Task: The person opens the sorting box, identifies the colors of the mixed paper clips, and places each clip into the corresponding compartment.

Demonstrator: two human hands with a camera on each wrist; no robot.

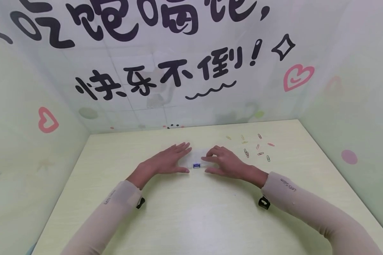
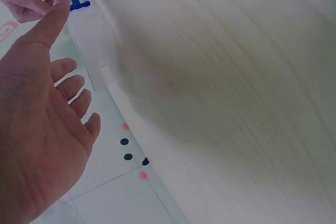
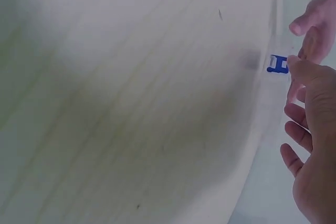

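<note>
A clear plastic box (image 1: 196,155) with a blue latch (image 1: 196,165) on its near side lies on the table between the two hands. My left hand (image 1: 169,160) rests at the box's left end, fingers extended and thumb along the near side. At the right end is my right hand (image 1: 226,163), its fingers loosely bent over the lid and its thumb near the front edge. In the left wrist view the blue latch (image 2: 80,1) shows just beyond the left thumb. The right wrist view has the right thumb tip close to the latch (image 3: 277,64).
Several coloured paper clips lie scattered to the right of the box, among them a green clip (image 1: 268,158), a red clip (image 1: 271,144) and a yellow clip (image 1: 228,137). The pale wooden table (image 1: 191,212) meets a printed wall (image 1: 178,113) at its back edge.
</note>
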